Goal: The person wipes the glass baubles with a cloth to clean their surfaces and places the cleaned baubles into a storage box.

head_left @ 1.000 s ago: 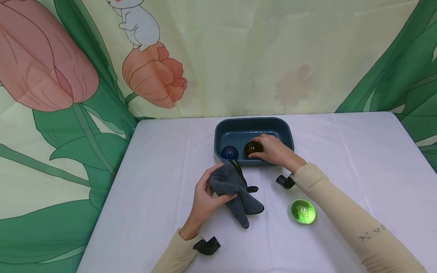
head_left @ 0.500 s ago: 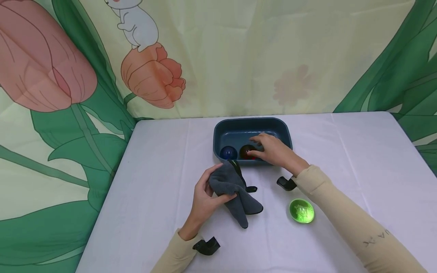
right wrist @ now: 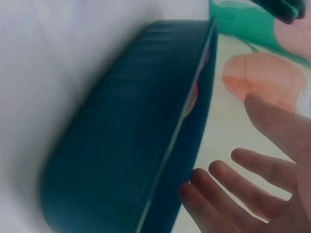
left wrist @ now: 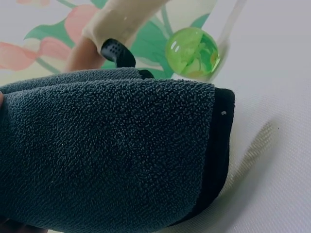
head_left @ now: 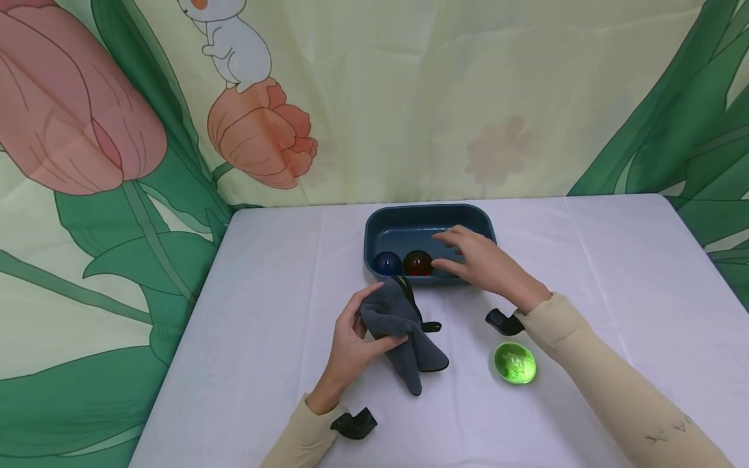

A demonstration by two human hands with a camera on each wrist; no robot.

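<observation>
My left hand [head_left: 354,344] grips a folded dark grey cloth [head_left: 404,328] with black edging and a small black loop, held in front of the tray. In the left wrist view the cloth [left wrist: 112,145] fills much of the picture. Over the right part of a dark blue tray [head_left: 462,218] is my right hand [head_left: 482,260], fingers spread and holding nothing. Inside the tray a dark red ball [head_left: 418,262] and a blue ball [head_left: 387,263] lie side by side near the front wall. The right wrist view shows the tray's outer wall [right wrist: 121,121] beside the loose fingers.
A clear green ball [head_left: 515,363] lies on the white tablecloth [head_left: 281,312], to the right of the cloth and near my right forearm. Behind the table hangs a curtain [head_left: 374,97] printed with flowers and leaves. Black wrist mounts [head_left: 354,424] stick out from both sleeves.
My right hand has let go of the dark red ball and drawn back to the right. That ball has shifted left, close to the blue one. The left hand keeps its hold on the cloth.
</observation>
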